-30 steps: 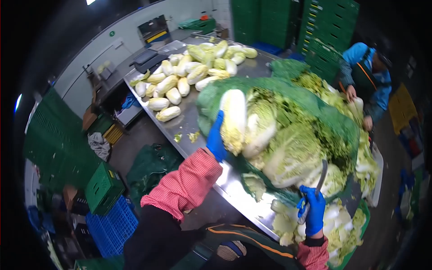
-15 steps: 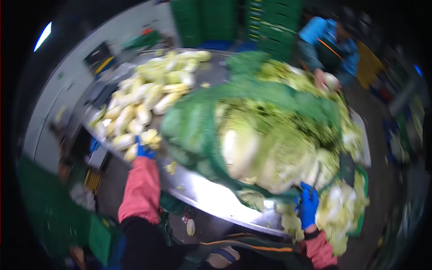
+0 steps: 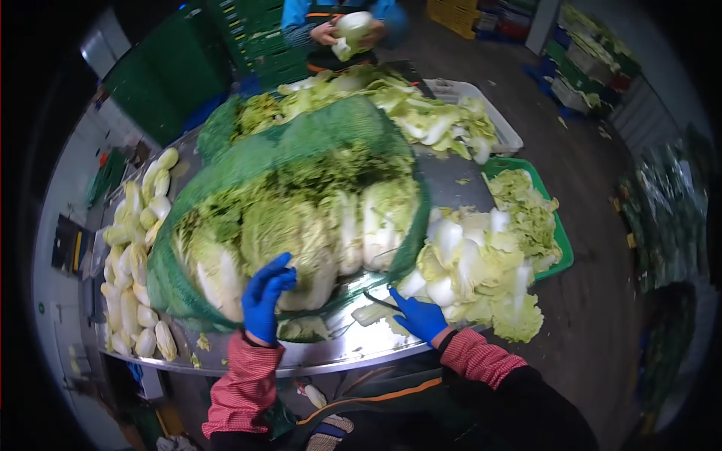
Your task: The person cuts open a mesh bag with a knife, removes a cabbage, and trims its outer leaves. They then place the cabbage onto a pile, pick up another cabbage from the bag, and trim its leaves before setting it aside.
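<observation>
My left hand, in a blue glove, is raised with its fingers apart in front of a Chinese cabbage; nothing shows in it. Several such cabbages lie side by side in the mouth of a green net sack on the metal table. Lower right of the sack, my right hand, also gloved, grips a knife with a thin dark blade pointing left. Beside that hand is a heap of loose cabbage leaves. The handle is hidden by my fingers.
Many small trimmed cabbage heads cover the table's left end. A green crate and a white tub hold leaves on the right. Across the table, a person holds a cabbage. Green crates are stacked behind.
The view has swung right. My left hand has left the small trimmed heads and come over to the cabbages at the sack's mouth. My right hand still holds the knife.
</observation>
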`<act>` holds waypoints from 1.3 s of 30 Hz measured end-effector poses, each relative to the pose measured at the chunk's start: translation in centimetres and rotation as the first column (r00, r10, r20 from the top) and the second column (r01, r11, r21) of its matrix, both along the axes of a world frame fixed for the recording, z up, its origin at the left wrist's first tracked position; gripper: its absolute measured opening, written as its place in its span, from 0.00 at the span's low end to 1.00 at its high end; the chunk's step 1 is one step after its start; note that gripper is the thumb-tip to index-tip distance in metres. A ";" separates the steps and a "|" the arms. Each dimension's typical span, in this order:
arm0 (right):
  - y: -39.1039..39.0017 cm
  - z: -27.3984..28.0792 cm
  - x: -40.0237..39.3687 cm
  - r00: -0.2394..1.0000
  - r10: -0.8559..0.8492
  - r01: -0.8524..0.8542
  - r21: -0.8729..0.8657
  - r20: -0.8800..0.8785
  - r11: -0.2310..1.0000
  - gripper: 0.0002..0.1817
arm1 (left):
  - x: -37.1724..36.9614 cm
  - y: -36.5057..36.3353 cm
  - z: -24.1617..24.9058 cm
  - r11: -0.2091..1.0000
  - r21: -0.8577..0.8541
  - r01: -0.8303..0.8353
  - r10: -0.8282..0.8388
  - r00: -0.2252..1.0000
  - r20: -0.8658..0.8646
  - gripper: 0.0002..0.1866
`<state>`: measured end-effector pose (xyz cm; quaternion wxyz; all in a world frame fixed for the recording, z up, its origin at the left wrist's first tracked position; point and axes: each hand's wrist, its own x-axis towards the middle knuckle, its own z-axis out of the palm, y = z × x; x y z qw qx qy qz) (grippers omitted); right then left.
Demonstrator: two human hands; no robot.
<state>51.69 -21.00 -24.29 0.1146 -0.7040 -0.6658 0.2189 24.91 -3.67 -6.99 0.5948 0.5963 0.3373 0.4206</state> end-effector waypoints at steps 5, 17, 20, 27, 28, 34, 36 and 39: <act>-0.7 -1.1 10.0 0.983 -0.161 0.158 0.044 0.090 0.987 0.33 | 10.4 -2.9 -2.5 0.972 -0.231 0.051 -0.062 0.997 -0.038 0.19; -1.8 4.0 32.0 0.763 -0.607 0.646 0.224 -0.221 0.730 0.24 | 21.9 8.2 -9.6 0.879 0.453 0.148 0.133 0.837 -0.531 0.19; -3.3 1.8 28.1 0.823 -0.403 0.528 0.275 -0.401 0.803 0.23 | 26.3 12.0 -9.6 0.811 0.439 0.387 0.160 0.575 -0.803 0.22; -9.3 -1.2 22.9 0.799 -0.332 0.487 0.217 -0.501 0.846 0.18 | 31.9 14.6 -9.6 0.812 0.034 0.582 -0.004 0.065 -0.998 0.43; -9.5 -1.1 22.8 0.791 -0.340 0.493 0.201 -0.509 0.846 0.17 | 31.8 14.5 -9.4 0.802 0.026 0.597 -0.018 0.067 -0.998 0.45; -8.7 2.3 21.8 0.722 -0.407 0.539 0.087 -0.559 0.838 0.15 | 28.8 10.6 -4.3 0.861 0.116 0.496 0.019 0.197 -0.980 0.36; -7.9 2.6 21.2 0.739 -0.319 0.499 0.164 -0.593 0.851 0.15 | 26.3 8.4 -2.7 0.854 0.249 0.458 0.143 0.253 -0.957 0.34; -5.4 3.0 19.3 0.757 -0.226 0.432 0.210 -0.612 0.877 0.15 | 22.1 3.8 -0.8 0.826 0.409 0.388 0.273 0.360 -0.892 0.29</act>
